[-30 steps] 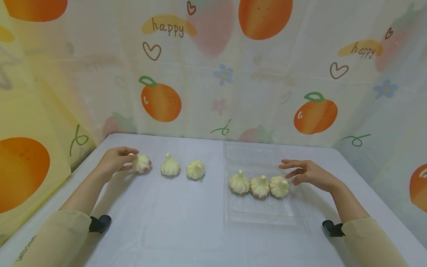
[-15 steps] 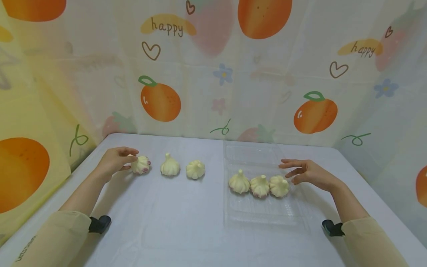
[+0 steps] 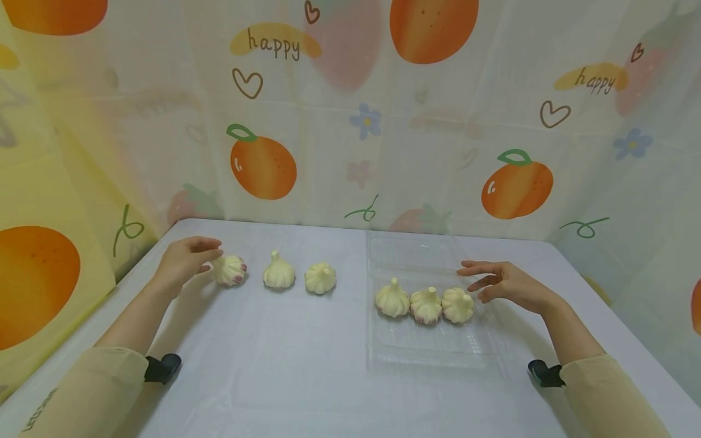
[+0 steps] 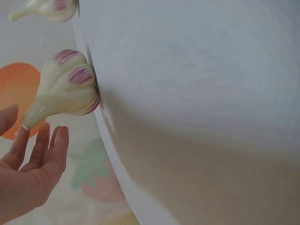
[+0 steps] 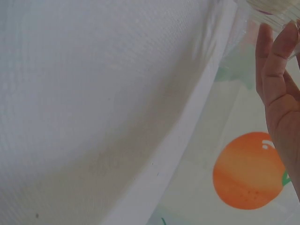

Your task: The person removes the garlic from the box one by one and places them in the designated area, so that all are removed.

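Three pale garlic bulbs lie in a row on the white table: one with purple streaks (image 3: 229, 269), a middle one (image 3: 279, 274) and a right one (image 3: 320, 278). My left hand (image 3: 188, 257) is open just left of the streaked bulb (image 4: 63, 89). Its fingers (image 4: 44, 150) are straight beside the stem and do not grip it. Three more bulbs (image 3: 392, 298), (image 3: 426, 305), (image 3: 457, 305) sit side by side in a clear plastic tray (image 3: 427, 353). My right hand (image 3: 495, 283) hovers open by the tray's right side, its fingers (image 5: 276, 70) spread next to the rightmost bulb.
The table (image 3: 285, 377) is walled by a fruit-print curtain (image 3: 339, 121) at the back and on both sides. The tray's far half (image 3: 411, 252) holds nothing. A black wrist camera sits on each sleeve (image 3: 161, 368), (image 3: 542, 372).
My left hand has let go of the streaked bulb and drawn back slightly to the left; the bulb stays on the table. The right hand has hardly moved.
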`<state>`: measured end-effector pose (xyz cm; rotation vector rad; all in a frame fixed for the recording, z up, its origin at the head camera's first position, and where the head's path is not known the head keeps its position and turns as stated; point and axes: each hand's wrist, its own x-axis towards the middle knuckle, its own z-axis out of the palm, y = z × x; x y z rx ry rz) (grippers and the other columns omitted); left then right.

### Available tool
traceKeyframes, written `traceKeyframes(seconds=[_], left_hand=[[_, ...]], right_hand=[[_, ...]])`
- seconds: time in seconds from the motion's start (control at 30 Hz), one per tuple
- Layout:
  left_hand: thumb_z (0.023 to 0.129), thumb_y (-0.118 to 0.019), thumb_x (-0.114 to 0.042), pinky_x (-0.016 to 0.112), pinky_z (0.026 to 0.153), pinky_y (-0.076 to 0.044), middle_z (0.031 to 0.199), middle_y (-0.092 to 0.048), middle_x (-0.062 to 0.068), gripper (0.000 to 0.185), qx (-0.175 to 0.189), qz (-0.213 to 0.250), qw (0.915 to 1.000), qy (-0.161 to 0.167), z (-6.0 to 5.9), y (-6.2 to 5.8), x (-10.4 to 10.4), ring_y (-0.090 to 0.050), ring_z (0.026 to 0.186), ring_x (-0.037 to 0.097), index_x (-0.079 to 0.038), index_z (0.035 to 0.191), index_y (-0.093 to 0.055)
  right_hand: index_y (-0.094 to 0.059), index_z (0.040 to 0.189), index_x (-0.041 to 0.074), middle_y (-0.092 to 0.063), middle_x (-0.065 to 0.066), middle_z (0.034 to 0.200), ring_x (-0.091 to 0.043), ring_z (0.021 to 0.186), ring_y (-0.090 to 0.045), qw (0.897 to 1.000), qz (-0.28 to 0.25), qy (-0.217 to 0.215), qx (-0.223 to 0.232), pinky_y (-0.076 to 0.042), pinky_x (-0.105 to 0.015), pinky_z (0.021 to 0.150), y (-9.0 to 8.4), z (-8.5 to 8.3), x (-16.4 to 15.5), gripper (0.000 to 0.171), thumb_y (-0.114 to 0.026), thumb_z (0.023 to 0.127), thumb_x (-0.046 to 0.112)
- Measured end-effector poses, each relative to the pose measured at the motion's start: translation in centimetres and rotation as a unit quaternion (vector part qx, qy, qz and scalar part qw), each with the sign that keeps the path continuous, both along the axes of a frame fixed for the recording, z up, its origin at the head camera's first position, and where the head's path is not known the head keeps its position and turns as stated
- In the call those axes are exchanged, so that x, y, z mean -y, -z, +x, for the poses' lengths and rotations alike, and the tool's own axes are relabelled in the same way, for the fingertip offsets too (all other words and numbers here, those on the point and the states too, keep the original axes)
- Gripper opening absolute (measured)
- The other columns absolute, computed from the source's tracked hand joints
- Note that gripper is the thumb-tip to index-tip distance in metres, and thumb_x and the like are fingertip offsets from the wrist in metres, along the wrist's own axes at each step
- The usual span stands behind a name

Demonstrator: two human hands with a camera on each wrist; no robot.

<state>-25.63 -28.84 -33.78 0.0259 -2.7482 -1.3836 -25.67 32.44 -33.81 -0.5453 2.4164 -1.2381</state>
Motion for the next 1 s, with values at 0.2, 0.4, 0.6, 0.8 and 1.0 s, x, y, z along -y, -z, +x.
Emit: traceKeyframes(seconds=[0.2,0.4,0.6,0.8,1.0], left_hand=[[0.091,-0.057,-0.036,0.012,0.072,-0.053,0.086,-0.051,-0.028,0.051,-0.031,0.016,0.9988,-0.033,0.1,-0.5,0.1,-0.049,0.076,-0.018,0.000,0.127,-0.051],[0.089,-0.059,-0.037,0.004,0.067,-0.047,0.084,-0.048,-0.032,0.050,-0.048,0.032,0.9948,-0.084,0.2,-1.1,-0.5,-0.047,0.077,-0.016,-0.003,0.126,-0.053],[0.087,-0.061,-0.039,0.008,0.068,-0.044,0.114,-0.062,-0.001,0.047,-0.072,0.011,0.9883,-0.134,0.5,-2.0,-1.9,-0.046,0.070,-0.022,-0.009,0.123,-0.057],[0.087,-0.059,-0.043,0.007,0.067,-0.041,0.129,-0.056,0.012,0.049,-0.099,-0.010,0.9856,-0.137,1.1,-3.2,-3.8,-0.062,0.094,0.005,-0.011,0.124,-0.058],[0.087,-0.060,-0.041,0.010,0.071,-0.041,0.126,-0.061,0.012,0.046,-0.140,-0.004,0.9820,-0.127,1.9,-4.4,-6.1,-0.059,0.115,0.027,-0.013,0.124,-0.058]], right_hand=[[-0.046,0.136,0.004,-0.020,-0.019,0.154,-0.009,0.107,-0.062,1.000,-0.002,-0.004,0.000,-0.051,-0.027,0.086,-0.1,0.0,-0.1,0.055,-0.060,0.083,0.009],[-0.047,0.135,0.005,-0.021,-0.018,0.154,-0.014,0.109,-0.062,1.000,0.003,0.003,0.002,-0.049,-0.028,0.089,-0.1,0.1,0.1,0.055,-0.061,0.082,0.009],[-0.047,0.135,0.005,-0.022,-0.019,0.154,-0.023,0.113,-0.060,1.000,0.009,0.004,-0.002,-0.049,-0.030,0.089,-0.3,0.3,0.3,0.055,-0.061,0.082,0.010],[-0.047,0.135,0.002,-0.020,-0.021,0.154,-0.029,0.115,-0.059,1.000,0.000,0.000,-0.003,-0.050,-0.028,0.087,-0.3,0.3,0.2,0.055,-0.061,0.082,0.009],[-0.047,0.134,0.002,-0.021,-0.020,0.154,-0.035,0.116,-0.057,1.000,-0.004,-0.005,-0.006,-0.051,-0.027,0.085,-0.2,0.2,0.2,0.054,-0.060,0.082,0.008]])
